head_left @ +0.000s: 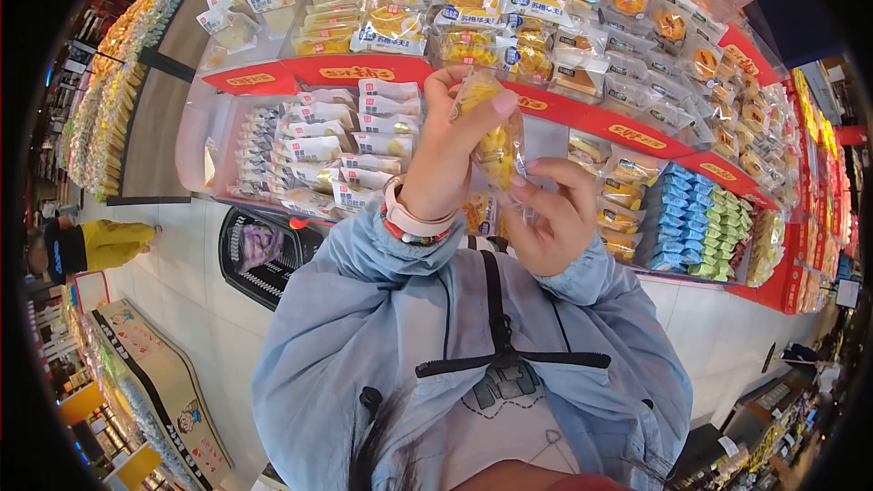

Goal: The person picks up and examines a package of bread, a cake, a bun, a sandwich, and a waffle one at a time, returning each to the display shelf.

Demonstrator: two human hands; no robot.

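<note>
In front of my chest I hold up a clear plastic packet of yellow pastry [499, 150], tilted with its top towards the shelf. My left hand [447, 132] wraps round its upper part, the thumb across the front; a pink watch band and beads circle that wrist. At the packet's lower end, my right hand [556, 218] has thumb and fingers pinched on the wrapper's edge. Similar yellow packets [468, 50] lie in the upper display tier just beyond my left hand.
A red-edged display shelf [318, 73] spans the front, with white-wrapped snacks [314, 147] below and blue packets [682, 209] at right. A black shopping basket [250, 282] with a purple packet [261, 245] sits low on the left. A person in yellow trousers [118, 241] is at far left.
</note>
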